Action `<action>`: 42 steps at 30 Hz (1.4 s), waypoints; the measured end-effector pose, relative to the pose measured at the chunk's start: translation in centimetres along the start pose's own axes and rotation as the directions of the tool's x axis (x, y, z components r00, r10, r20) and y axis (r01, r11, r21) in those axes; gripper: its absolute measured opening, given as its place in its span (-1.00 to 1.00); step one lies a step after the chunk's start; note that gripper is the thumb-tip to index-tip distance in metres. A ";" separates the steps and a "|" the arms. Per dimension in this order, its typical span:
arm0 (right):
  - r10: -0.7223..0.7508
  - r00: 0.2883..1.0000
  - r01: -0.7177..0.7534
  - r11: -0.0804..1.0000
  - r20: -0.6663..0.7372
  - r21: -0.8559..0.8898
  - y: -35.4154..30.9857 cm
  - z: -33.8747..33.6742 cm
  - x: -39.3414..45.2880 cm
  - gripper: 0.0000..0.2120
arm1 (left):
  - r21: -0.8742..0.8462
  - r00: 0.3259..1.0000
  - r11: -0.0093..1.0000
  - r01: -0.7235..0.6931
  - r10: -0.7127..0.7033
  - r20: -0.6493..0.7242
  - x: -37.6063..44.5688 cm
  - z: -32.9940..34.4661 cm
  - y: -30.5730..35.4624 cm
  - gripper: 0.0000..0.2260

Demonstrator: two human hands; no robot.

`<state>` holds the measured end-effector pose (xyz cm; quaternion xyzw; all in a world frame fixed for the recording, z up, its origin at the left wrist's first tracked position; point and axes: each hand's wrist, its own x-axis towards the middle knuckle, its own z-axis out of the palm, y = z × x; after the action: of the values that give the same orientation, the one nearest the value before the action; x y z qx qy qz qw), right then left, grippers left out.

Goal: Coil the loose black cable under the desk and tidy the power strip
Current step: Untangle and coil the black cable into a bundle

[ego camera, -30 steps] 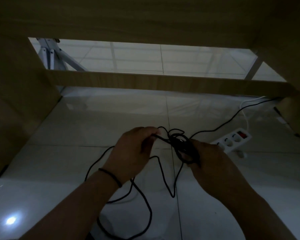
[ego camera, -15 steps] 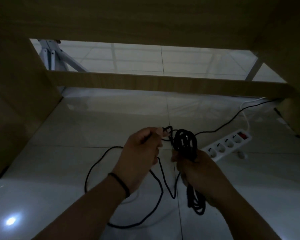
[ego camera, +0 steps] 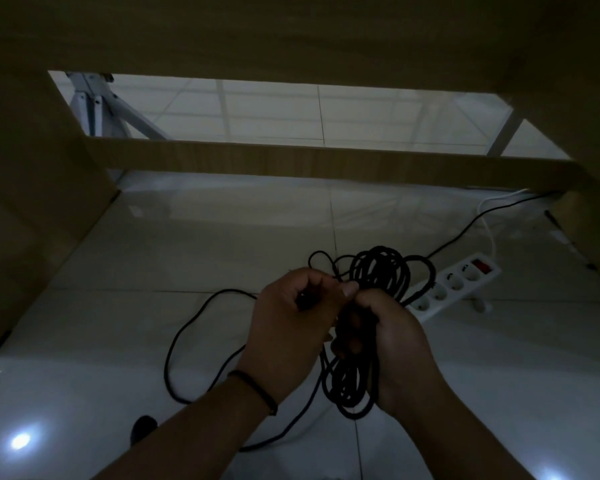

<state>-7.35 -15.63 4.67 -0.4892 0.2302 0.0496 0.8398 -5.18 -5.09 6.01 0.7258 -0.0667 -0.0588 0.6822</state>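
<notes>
A bundle of black cable (ego camera: 378, 271) loops stands above and hangs below my right hand (ego camera: 392, 341), whose fingers are curled round its middle. My left hand (ego camera: 291, 327) sits close beside it and pinches a strand of the same cable between thumb and fingers. A loose length of the cable trails in a wide loop on the floor to the left and passes under my left forearm. Another stretch runs back right toward the desk's corner. The white power strip (ego camera: 461, 284) with a red switch lies on the tiles just right of the bundle.
I am under a wooden desk: its side panel (ego camera: 32, 220) stands at the left, a crossbar (ego camera: 326, 162) runs across the back, another panel is at the right. A white cord (ego camera: 489, 230) leaves the strip. A small white part (ego camera: 480, 304) lies by the strip.
My hands have come together and the coil has grown, with more loops above my right hand. The loose loop on the floor has been drawn in shorter.
</notes>
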 end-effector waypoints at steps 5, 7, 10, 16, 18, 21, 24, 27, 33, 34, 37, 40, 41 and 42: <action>-0.072 0.995 0.073 0.997 0.062 -0.020 0.1 0.3 -0.6 -0.72 | -0.054 0.999 0.998 -0.016 0.017 0.029 -0.2 0.1 -0.4 -0.90; -0.130 0.991 0.130 0.983 0.005 -0.133 0.3 0.2 0.0 -0.58 | 0.141 0.990 0.980 -0.138 0.133 0.043 -0.3 0.1 -1.1 -0.81; -0.161 0.978 0.139 0.977 -0.130 -0.162 -0.1 -0.3 0.6 -0.72 | 0.280 0.973 0.934 -0.224 0.198 0.119 -0.8 0.5 -1.6 -0.74; -0.248 0.936 0.263 0.964 -0.250 0.031 -1.7 -2.2 2.1 -0.71 | 0.331 0.950 0.905 -0.267 0.189 0.249 -0.9 0.6 -2.1 -0.83; -0.249 0.936 0.290 0.946 -0.249 0.147 -2.2 -2.6 2.3 -0.73 | 0.337 0.940 0.904 -0.264 0.163 0.300 -1.0 0.5 -2.3 -0.83; -0.223 0.936 0.295 0.919 -0.271 0.264 -3.1 -3.5 2.4 -0.69 | 0.329 0.943 0.920 -0.212 0.103 0.318 -0.9 0.2 -2.6 -0.84; -0.227 0.930 0.310 0.906 -0.288 0.289 -3.8 -4.4 2.5 -0.68 | 0.337 0.918 0.931 -0.139 -0.007 0.396 -0.7 0.1 -2.8 -0.81; -0.222 0.932 0.310 0.897 -0.285 0.314 -4.1 -4.8 2.5 -0.70 | 0.374 0.881 0.927 -0.016 -0.164 0.444 -0.5 -0.2 -3.4 -0.77; -0.237 0.945 0.281 0.942 -0.227 0.182 -3.4 -3.7 2.1 -0.71 | 0.453 0.820 0.891 0.020 -0.274 0.503 -0.5 -0.4 -4.2 -0.82; -0.245 0.945 0.282 0.946 -0.219 0.159 -3.3 -3.4 2.0 -0.70 | 0.428 0.822 0.903 0.031 -0.267 0.503 -0.6 -0.3 -4.2 -0.87; -0.288 0.930 0.238 0.946 -0.229 -0.221 -2.6 -2.8 2.0 -0.66 | 0.224 0.862 0.967 0.123 -0.216 0.458 -0.7 0.0 -3.7 -0.70; -0.438 0.896 0.275 0.682 -0.076 -0.678 -1.1 -2.1 2.0 -0.88 | -0.029 0.915 0.977 0.209 -0.186 0.358 -0.7 0.5 -2.4 -0.60; -0.437 0.899 0.317 0.601 0.030 -0.734 -0.4 -1.8 1.7 -0.92 | -0.061 0.911 0.965 0.256 -0.219 0.350 -0.6 0.6 -2.1 -0.53; -0.407 0.907 0.344 0.566 0.108 -0.749 0.6 -1.5 1.7 -0.93 | -0.079 0.893 0.949 0.306 -0.257 0.369 -0.6 0.7 -1.9 -0.43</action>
<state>-6.56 -16.80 2.83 -0.8313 0.1113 -0.0577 0.5415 -5.87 -5.51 4.03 0.6573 -0.0782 -0.2911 0.6908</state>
